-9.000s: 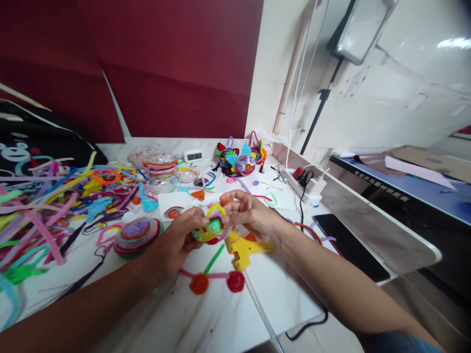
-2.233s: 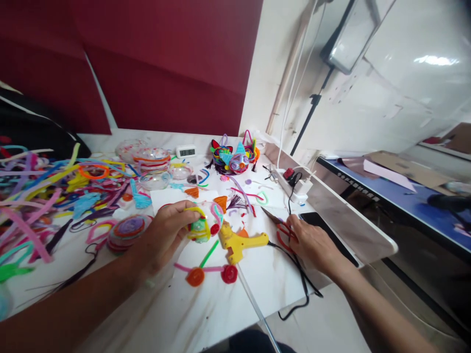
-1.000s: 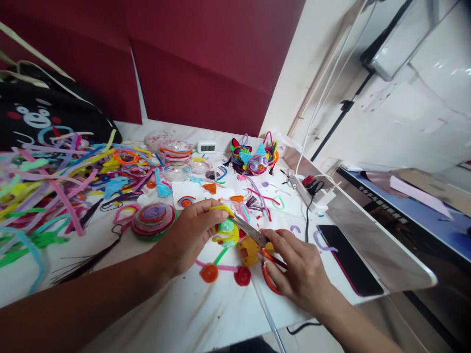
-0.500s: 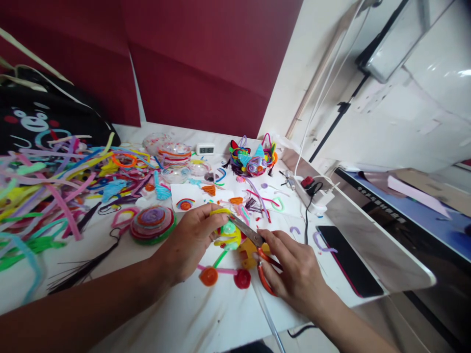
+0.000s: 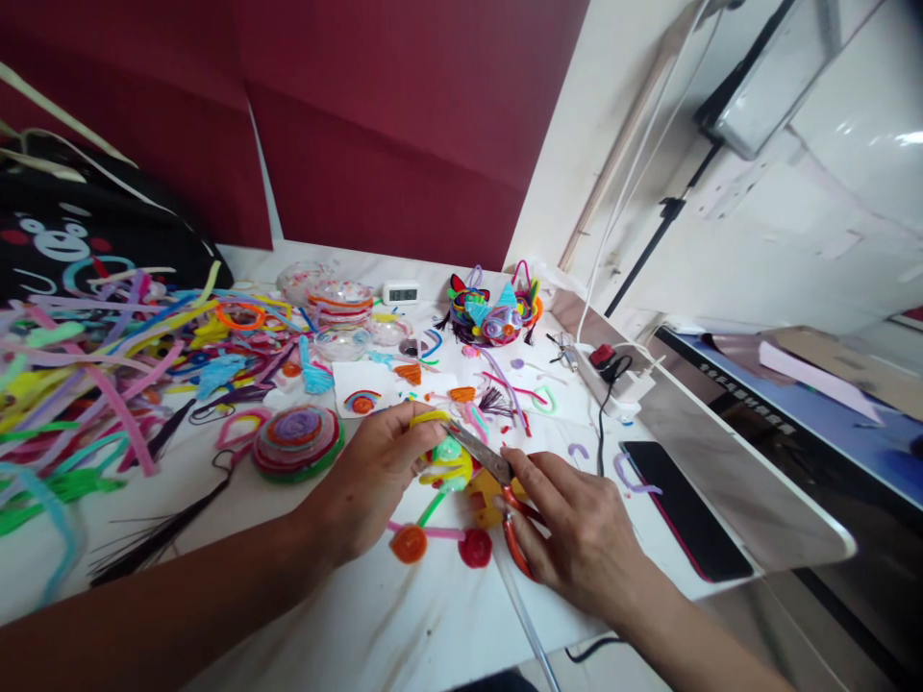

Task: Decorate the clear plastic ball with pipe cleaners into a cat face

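White table (image 5: 404, 634), scrap-filled bowls (image 5: 338, 300), left hand (image 5: 367, 476) holding ornament (image 5: 448, 459), right hand (image 5: 577, 529) holding scissors (image 5: 482, 456)

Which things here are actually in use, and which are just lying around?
In use: left hand, yellow-and-green pipe-cleaner ornament, right hand, red-handled metal scissors.
Lying about: yellow plastic glue gun, loose colourful pipe-cleaner pile, flat black phone, small white digital clock.

Shiny metal blades are seen on the scissors (image 5: 485, 457), with glossy red plastic handles. The pipe cleaners (image 5: 93, 384) look fuzzy and matt. The tabletop (image 5: 375, 625) appears smooth.
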Demonstrator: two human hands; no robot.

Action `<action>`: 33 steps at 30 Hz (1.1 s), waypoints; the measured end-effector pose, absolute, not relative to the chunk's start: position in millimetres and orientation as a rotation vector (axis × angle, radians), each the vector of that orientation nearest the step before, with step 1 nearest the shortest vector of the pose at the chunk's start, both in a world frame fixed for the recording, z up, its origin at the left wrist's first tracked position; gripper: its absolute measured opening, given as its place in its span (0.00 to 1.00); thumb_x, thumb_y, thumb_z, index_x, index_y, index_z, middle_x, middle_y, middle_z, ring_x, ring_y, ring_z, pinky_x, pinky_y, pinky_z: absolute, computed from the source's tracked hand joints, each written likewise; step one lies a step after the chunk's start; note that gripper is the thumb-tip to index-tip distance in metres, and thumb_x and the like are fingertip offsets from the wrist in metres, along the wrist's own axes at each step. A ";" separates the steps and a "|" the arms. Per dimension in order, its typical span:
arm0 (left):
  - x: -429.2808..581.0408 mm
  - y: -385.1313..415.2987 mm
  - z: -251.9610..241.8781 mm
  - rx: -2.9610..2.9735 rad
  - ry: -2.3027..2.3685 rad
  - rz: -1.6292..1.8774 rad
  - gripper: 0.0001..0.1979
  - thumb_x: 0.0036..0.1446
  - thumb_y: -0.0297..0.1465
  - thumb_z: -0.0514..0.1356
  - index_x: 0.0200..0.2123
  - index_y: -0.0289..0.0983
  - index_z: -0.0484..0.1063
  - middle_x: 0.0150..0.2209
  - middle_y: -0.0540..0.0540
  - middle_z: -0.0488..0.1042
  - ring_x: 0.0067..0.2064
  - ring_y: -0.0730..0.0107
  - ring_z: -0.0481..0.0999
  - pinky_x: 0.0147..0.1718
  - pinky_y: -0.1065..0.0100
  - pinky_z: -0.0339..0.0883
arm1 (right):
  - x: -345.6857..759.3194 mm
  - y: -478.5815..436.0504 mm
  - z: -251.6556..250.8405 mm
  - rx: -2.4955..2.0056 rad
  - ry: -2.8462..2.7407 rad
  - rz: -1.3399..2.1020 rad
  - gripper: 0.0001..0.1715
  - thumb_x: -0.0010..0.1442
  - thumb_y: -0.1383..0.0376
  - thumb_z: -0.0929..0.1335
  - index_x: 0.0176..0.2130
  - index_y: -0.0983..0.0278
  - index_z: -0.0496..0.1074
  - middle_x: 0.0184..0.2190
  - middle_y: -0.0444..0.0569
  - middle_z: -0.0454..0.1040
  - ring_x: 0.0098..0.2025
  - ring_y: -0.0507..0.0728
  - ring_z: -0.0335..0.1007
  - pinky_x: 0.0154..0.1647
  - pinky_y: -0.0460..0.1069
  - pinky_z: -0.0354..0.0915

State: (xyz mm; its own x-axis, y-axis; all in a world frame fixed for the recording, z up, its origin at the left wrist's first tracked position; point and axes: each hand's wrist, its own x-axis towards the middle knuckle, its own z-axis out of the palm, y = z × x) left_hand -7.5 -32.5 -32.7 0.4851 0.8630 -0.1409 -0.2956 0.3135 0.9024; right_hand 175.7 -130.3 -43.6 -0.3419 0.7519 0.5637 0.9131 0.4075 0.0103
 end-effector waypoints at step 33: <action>-6.6 -32.8 -31.4 0.916 0.694 0.864 0.05 0.49 0.30 0.65 0.26 0.35 0.72 0.26 0.49 0.74 0.30 0.71 0.72 0.31 0.70 0.66 | 179.1 -110.6 -49.8 -1.253 -2.274 -0.844 0.16 0.67 0.72 0.57 0.42 0.76 0.70 0.21 0.48 0.71 0.19 0.54 0.64 0.19 0.50 0.54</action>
